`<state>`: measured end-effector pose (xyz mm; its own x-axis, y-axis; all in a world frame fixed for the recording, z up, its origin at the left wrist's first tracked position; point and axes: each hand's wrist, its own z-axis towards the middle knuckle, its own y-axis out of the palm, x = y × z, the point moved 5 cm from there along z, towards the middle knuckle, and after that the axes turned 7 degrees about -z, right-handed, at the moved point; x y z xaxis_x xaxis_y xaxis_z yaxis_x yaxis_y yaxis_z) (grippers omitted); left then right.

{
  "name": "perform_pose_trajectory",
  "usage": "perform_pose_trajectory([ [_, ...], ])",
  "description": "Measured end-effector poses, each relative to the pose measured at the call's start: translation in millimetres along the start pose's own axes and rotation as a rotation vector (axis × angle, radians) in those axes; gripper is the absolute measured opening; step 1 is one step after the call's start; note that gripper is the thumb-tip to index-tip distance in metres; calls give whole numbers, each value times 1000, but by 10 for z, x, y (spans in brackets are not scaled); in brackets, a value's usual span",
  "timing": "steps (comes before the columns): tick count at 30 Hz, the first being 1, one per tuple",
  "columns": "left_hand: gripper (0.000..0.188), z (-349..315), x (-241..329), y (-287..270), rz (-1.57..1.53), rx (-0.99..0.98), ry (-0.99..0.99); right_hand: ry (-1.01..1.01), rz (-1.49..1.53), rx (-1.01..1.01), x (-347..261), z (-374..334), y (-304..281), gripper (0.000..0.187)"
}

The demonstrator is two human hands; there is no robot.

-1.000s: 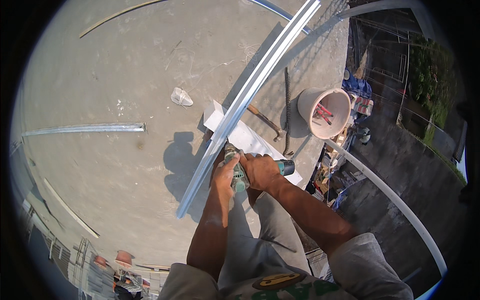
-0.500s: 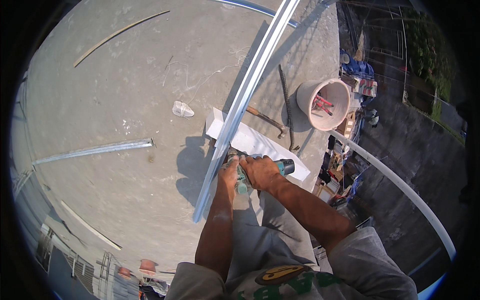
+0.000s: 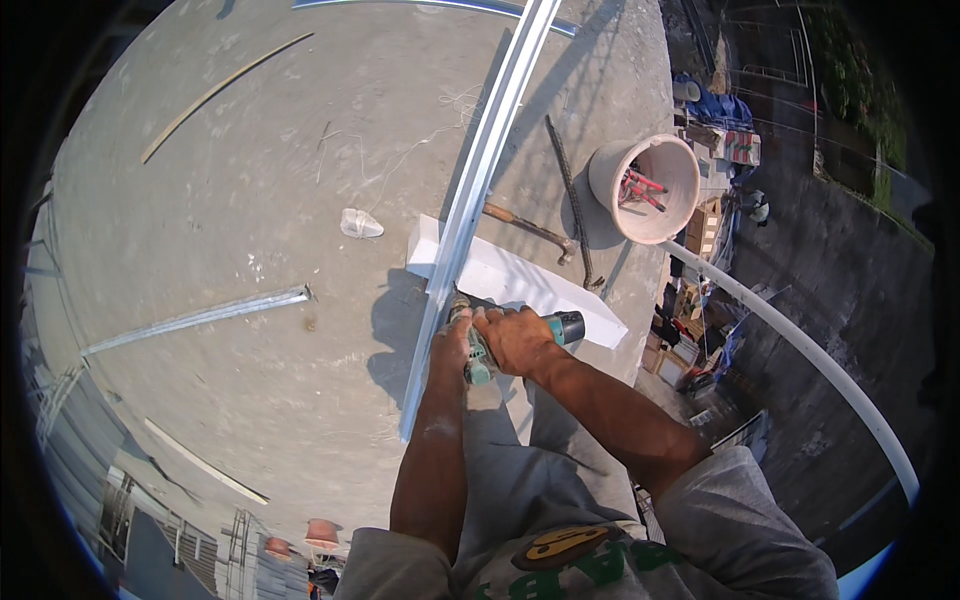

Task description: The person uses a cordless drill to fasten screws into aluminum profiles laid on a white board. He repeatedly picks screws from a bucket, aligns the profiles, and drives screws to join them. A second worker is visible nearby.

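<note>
We've got both hands clamped on the teal power tool [image 3: 500,345] at centre frame, left hand [image 3: 452,340] and right hand [image 3: 515,338] gripping it against the long metal rail [image 3: 470,215], its cutting end hidden, so progress can't be judged.

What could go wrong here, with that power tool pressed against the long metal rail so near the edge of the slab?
1. Both hands crowd the green power tool: the left hand sits right by its working end on the metal rail, so a slip could catch fingers.
2. The rail rests only on a white block, apparently unclamped; it might shift or kick.
3. The hammer and bucket lie near the slab's edge and could get knocked off.
</note>
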<state>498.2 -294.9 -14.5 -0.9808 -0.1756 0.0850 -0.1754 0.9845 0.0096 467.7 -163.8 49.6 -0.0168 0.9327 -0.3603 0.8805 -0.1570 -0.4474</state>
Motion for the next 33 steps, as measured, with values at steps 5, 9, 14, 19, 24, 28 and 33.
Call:
perform_pose_trajectory([
  [5,48,-4,-20,11,-15,-11,-45,-1,-7,36,13,-6,34,30],
  [9,49,-31,-6,32,-24,9,-62,-16,-22,48,24,-5,25,29],
  [14,46,-68,23,55,-61,18,-85,-13,-27,-17,32,34,12,43],
  [19,41,-28,1,64,-74,-27,-96,-15,-37,-50,44,45,31,41],
  [24,41,36,-36,36,-90,-20,-110,-9,-40,-7,50,61,16,40],
  [28,41,77,-51,28,-60,-33,-90,-18,-37,-9,55,51,4,40],
  [33,42,75,-53,23,-60,-16,-96,-31,-10,-19,64,31,-9,39],
])
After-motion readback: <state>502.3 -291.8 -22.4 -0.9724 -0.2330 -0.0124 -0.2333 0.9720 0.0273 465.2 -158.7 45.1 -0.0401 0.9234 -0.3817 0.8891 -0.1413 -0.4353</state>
